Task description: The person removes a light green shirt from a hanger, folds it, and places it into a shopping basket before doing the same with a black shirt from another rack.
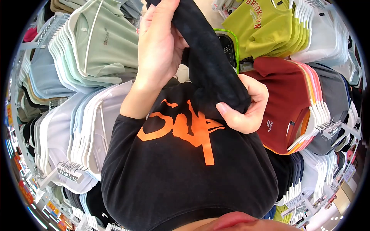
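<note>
A long, folded piece of black cloth (212, 50) stretches diagonally in front of my chest. My left hand (160, 42) is closed on its upper part, with the thumb against the fabric near the top edge. At the lower end, my right hand (248, 106) grips the cloth between thumb and curled fingers. The cloth's upper end runs out of view. Behind it is my black shirt (185, 177) with an orange print.
Pale green shirts (111, 42) and white shirts (58, 131) hang at left. Yellow-green shirts (266, 30) and dark red shirts (281, 96) hang at right. A green-rimmed black container (236, 42) is partly behind the cloth. Metal rack arms (71, 172) stick out at left.
</note>
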{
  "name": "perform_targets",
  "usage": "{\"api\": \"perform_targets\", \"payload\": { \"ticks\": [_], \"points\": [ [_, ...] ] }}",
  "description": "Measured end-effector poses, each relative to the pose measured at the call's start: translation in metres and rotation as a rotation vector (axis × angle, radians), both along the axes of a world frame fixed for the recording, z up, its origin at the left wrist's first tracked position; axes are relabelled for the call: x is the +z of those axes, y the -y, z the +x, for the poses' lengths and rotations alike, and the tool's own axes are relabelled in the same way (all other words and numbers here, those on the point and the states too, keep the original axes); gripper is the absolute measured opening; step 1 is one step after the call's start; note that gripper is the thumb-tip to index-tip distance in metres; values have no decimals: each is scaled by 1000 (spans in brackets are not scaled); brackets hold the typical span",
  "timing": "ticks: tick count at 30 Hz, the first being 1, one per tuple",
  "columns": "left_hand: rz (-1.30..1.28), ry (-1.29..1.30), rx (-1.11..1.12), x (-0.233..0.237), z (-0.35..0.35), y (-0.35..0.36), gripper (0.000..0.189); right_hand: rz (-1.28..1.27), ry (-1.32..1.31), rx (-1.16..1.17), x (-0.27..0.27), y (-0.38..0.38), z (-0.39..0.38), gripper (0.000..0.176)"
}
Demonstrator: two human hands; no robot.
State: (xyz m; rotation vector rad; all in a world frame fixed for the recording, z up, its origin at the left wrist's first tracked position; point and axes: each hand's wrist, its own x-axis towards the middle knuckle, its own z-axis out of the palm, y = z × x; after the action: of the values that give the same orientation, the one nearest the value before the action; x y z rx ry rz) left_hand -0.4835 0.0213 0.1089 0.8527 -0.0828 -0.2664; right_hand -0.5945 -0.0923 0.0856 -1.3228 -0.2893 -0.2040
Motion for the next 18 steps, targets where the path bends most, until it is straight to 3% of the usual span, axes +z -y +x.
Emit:
{"api": "perform_targets", "payload": {
  "ticks": [11, 18],
  "points": [
    [-8, 29, 47, -1, -11, -5, 28, 99, 39, 77, 2, 3, -7, 21],
    [-69, 140, -58, -12, -12, -13, 22, 310, -148, 116, 3, 4, -15, 12]
  ]
}}
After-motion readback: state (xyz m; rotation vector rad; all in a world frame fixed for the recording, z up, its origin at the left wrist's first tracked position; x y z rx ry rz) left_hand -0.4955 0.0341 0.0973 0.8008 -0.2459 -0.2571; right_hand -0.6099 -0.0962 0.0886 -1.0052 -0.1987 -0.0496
